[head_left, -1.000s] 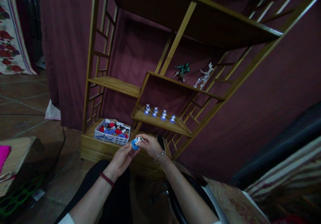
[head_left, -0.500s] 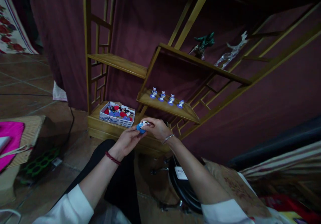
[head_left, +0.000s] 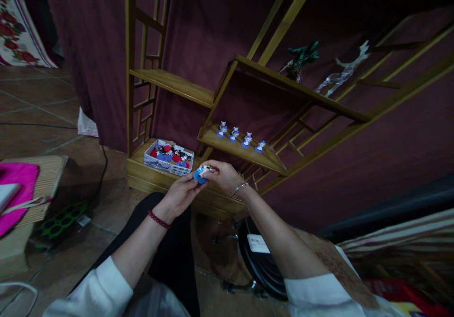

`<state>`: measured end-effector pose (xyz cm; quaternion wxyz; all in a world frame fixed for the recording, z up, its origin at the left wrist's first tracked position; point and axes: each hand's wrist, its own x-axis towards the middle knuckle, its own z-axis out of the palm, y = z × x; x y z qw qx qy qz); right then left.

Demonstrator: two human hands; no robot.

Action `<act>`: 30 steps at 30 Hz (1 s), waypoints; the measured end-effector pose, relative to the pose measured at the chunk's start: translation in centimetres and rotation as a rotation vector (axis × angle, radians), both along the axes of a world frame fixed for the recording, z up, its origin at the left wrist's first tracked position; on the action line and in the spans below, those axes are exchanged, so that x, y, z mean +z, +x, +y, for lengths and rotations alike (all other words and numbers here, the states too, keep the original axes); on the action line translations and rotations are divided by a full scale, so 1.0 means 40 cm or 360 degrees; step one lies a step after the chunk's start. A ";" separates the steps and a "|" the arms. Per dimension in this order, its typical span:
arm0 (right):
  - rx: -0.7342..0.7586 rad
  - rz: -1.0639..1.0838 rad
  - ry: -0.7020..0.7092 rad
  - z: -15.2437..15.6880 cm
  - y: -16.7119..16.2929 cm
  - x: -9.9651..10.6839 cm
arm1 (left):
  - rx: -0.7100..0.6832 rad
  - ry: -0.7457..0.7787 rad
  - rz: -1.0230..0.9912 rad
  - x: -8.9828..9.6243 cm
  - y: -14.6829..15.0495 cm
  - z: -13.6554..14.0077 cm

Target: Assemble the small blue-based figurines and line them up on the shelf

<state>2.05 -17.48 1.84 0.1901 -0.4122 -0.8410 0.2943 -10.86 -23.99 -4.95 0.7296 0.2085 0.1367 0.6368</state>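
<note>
Between my two hands is a small figurine [head_left: 200, 175] with a round blue base and a white upper part. My left hand [head_left: 181, 195] grips its base from below and the left. The fingers of my right hand [head_left: 224, 175] pinch its upper part, hiding some of it. Beyond my hands, several small white-and-purple figurines [head_left: 247, 139] stand in a row on a wooden shelf [head_left: 227, 145]. Left of my hands, a cardboard box [head_left: 166, 166] holds a jumble of red, purple, black and white figurines.
The wooden shelf unit [head_left: 184, 88] stands before a dark red curtain. A green ornament [head_left: 304, 57] and a clear deer figure [head_left: 345, 71] sit on its upper shelf. A black stool [head_left: 264, 265] is by my right arm. At left is a low table [head_left: 49, 180] with a pink cloth.
The view has shifted slightly, so the shelf appears a little farther right. Both hands still hold the blue-based figurine, which looks slightly turned.
</note>
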 end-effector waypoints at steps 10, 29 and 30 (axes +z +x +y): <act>0.0030 0.0301 -0.0338 0.022 0.006 -0.009 | -0.0007 0.0059 -0.0007 -0.003 -0.009 -0.009; 0.0036 0.0424 -0.0462 0.011 0.020 0.001 | -0.0112 0.0111 0.0051 0.014 -0.007 -0.020; 0.0036 0.0429 -0.0476 0.010 0.021 0.000 | -0.0109 0.0100 0.0060 0.014 -0.005 -0.019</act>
